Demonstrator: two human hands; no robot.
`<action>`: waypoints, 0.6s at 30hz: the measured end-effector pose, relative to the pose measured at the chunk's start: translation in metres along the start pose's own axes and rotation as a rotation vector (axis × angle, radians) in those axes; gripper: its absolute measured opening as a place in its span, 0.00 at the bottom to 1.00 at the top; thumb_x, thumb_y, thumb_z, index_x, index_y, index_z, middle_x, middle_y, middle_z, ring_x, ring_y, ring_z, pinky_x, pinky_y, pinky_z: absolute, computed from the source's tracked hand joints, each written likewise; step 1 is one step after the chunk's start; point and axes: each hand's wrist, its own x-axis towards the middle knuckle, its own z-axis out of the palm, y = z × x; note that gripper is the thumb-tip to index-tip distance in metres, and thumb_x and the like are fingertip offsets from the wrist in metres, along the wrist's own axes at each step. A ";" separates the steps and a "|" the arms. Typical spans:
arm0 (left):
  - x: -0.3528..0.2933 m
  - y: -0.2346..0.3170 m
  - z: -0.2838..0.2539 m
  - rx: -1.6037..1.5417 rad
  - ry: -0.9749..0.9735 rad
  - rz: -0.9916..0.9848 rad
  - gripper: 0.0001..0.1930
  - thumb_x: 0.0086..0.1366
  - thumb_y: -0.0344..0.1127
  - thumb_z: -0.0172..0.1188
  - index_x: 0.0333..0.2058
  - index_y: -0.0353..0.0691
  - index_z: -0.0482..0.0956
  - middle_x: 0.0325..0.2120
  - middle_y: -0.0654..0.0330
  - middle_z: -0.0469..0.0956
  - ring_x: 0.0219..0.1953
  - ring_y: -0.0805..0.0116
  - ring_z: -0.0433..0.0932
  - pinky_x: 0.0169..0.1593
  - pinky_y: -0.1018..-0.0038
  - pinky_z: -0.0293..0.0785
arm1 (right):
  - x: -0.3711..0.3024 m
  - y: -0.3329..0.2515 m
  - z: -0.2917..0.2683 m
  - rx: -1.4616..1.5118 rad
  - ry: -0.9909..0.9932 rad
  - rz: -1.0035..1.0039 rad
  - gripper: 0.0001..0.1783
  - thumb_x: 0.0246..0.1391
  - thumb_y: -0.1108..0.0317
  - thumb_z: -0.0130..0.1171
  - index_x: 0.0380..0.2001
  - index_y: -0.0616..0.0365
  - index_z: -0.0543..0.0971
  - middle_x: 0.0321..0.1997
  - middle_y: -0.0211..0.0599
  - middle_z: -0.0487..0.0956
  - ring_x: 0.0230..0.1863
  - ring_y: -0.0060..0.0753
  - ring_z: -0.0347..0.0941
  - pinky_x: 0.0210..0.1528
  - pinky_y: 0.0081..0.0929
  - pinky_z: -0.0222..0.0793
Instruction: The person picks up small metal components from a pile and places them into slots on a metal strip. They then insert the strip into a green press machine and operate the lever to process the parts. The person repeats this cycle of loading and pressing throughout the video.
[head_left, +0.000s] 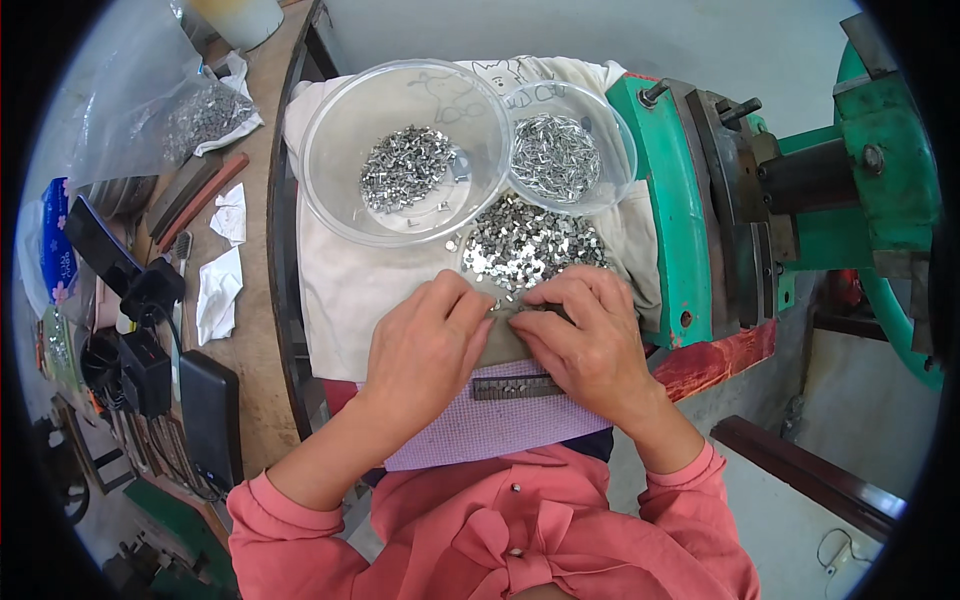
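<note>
Both hands work close together at the near edge of a heap of small shiny metal pieces (530, 245) on a beige cloth (345, 300). My left hand (425, 335) is closed, thumb and fingers pinched; whatever is between them is too small to make out. Opposite it, my right hand (590, 340) is also closed, with a dark edge showing between its fingers that I cannot identify. Just below the fingers, a dark notched metal bar (515, 387) lies on a purple checked cloth (450, 430), partly beside my right hand.
Beyond the heap stand a large clear plastic tub (330, 205) with short metal pieces and a smaller clear bowl (625, 150) with thin metal pins. A green machine (690, 270) borders the right. At left, a wooden table (265, 380) carries bars, crumpled paper and a black phone-like slab (210, 415).
</note>
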 end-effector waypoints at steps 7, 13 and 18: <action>-0.001 0.003 0.000 0.034 0.009 -0.022 0.08 0.54 0.26 0.69 0.31 0.40 0.79 0.29 0.58 0.74 0.32 0.56 0.78 0.34 0.62 0.74 | -0.003 0.004 -0.013 0.002 0.037 0.054 0.12 0.41 0.73 0.71 0.33 0.52 0.84 0.44 0.29 0.78 0.51 0.41 0.72 0.53 0.40 0.66; -0.012 0.002 -0.005 0.043 0.004 -0.042 0.09 0.52 0.25 0.71 0.32 0.40 0.81 0.30 0.60 0.75 0.33 0.58 0.78 0.35 0.64 0.74 | 0.003 0.002 0.000 -0.040 0.005 -0.065 0.11 0.40 0.69 0.67 0.32 0.54 0.82 0.44 0.31 0.77 0.51 0.41 0.72 0.53 0.40 0.67; -0.017 0.002 -0.005 0.054 0.006 -0.041 0.10 0.51 0.25 0.71 0.32 0.40 0.81 0.30 0.60 0.75 0.35 0.58 0.77 0.37 0.65 0.74 | 0.006 0.003 -0.001 -0.023 -0.034 -0.113 0.10 0.40 0.69 0.67 0.29 0.55 0.81 0.44 0.30 0.77 0.51 0.40 0.72 0.53 0.40 0.68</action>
